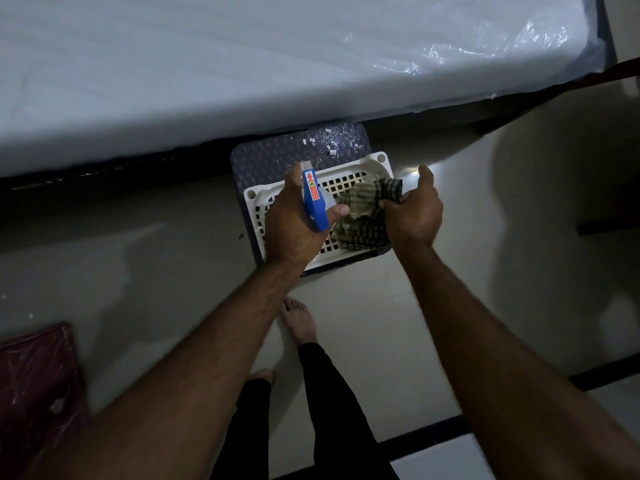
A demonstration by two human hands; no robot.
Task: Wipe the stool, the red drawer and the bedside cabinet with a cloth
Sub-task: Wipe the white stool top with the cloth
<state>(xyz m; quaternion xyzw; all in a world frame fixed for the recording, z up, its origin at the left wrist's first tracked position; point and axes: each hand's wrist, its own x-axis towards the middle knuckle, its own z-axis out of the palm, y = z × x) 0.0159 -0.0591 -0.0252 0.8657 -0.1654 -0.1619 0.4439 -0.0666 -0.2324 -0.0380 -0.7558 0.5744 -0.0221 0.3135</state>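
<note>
Cloth point(367, 220): checked weave, crumpled folds

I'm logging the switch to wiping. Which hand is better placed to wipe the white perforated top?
Right. The right hand grips the checked cloth over the white perforated top; the left hand holds a blue spray bottle.

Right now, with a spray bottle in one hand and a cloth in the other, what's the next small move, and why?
Probably squeeze the spray bottle in the left hand onto the checked cloth bunched in the right hand: both hover close together over the white latticed stool, so wetting likely comes before wiping.
</note>
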